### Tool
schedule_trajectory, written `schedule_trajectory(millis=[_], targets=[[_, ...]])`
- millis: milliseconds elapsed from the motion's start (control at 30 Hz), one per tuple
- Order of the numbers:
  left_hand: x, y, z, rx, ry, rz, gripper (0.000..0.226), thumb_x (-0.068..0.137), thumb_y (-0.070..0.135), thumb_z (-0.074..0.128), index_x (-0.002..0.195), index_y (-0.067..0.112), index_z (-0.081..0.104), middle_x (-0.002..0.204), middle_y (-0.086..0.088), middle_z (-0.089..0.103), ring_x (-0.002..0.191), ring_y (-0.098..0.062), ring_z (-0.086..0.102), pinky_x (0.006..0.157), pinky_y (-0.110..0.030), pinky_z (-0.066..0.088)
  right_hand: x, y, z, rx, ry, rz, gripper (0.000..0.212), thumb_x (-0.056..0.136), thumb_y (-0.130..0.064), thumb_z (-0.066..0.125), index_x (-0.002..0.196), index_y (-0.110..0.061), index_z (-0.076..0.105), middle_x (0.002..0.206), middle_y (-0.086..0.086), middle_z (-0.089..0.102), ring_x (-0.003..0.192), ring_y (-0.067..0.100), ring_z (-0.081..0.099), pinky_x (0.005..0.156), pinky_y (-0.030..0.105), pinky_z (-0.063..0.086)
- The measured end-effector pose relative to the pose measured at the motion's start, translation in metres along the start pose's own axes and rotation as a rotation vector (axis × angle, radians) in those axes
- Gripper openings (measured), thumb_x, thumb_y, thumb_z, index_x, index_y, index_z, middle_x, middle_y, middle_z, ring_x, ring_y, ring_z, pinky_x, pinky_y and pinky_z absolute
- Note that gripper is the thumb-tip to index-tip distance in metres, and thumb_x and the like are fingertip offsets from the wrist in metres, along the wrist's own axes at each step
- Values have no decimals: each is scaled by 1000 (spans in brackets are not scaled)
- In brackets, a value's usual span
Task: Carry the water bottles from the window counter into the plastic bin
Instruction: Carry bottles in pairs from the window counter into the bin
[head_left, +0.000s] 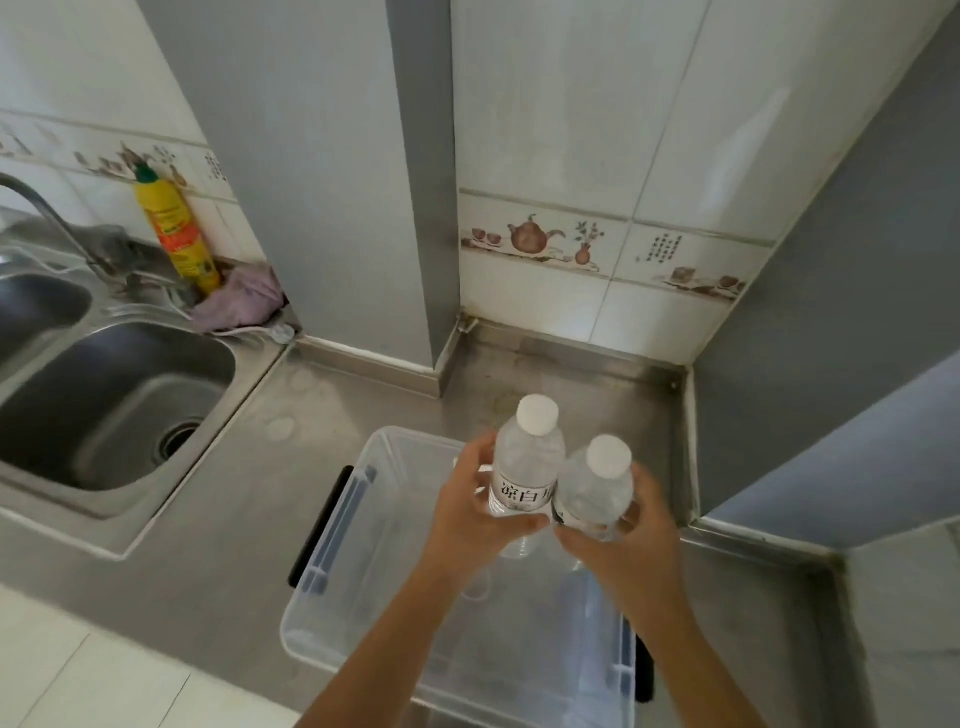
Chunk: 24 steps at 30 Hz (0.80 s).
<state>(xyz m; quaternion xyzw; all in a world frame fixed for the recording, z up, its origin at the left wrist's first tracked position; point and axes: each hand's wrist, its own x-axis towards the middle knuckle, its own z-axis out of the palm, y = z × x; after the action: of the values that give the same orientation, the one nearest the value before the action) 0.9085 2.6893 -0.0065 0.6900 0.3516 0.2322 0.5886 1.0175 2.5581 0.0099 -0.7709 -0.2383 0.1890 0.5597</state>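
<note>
Hands meet at the lower middle of the frame, each wrapped round a clear water bottle above a clear plastic bin (332, 613). The left hand (470, 519) grips the left bottle (524, 467) by its labelled waist, fingers curled behind it and thumb across the front below the label. The right hand (631, 540) holds the right bottle (597, 488) the same way, fingers curled round its far side. Both bottles stand roughly upright, white caps on, and their shoulders touch. They hang over the bin's open top, toward its upper end; whether either bottle's base touches the bin floor cannot be told.

The bin sits on a stainless steel counter (244, 499), with a black latch handle (319, 525) on its left wall and another at the lower right edge. At the left of the frame a steel sink (104, 405) is set into the counter, with a faucet (47, 208) curving above it. Behind the sink, at the upper left, a yellow detergent bottle (176, 234) with a green cap stands by the tiled wall, and a crumpled lilac cloth (239, 301) lies just beside it. Decorative teapot tiles (535, 239) run along the wall at the middle right.
</note>
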Motion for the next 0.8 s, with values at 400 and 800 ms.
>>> schedule_trajectory(millis=[400, 800], targets=[[6, -18, 17, 72, 98, 27, 83, 49, -1, 94, 107, 40, 51, 115, 14, 53, 102, 13, 54, 82, -5, 45, 3, 4, 6, -232, 136, -51, 78, 50, -12, 93, 97, -51, 43, 102, -33, 37, 114, 19, 47, 97, 49, 44], [-2, -16, 10, 311, -20, 28, 79, 63, 26, 87, 123, 50, 42, 127, 18, 55, 122, -9, 51, 101, -31, 45, 0, 14, 4, -278, 63, -53, 82, 67, -22, 84, 125, -45, 33, 126, -17, 40, 122, 13, 42, 102, 47, 42]])
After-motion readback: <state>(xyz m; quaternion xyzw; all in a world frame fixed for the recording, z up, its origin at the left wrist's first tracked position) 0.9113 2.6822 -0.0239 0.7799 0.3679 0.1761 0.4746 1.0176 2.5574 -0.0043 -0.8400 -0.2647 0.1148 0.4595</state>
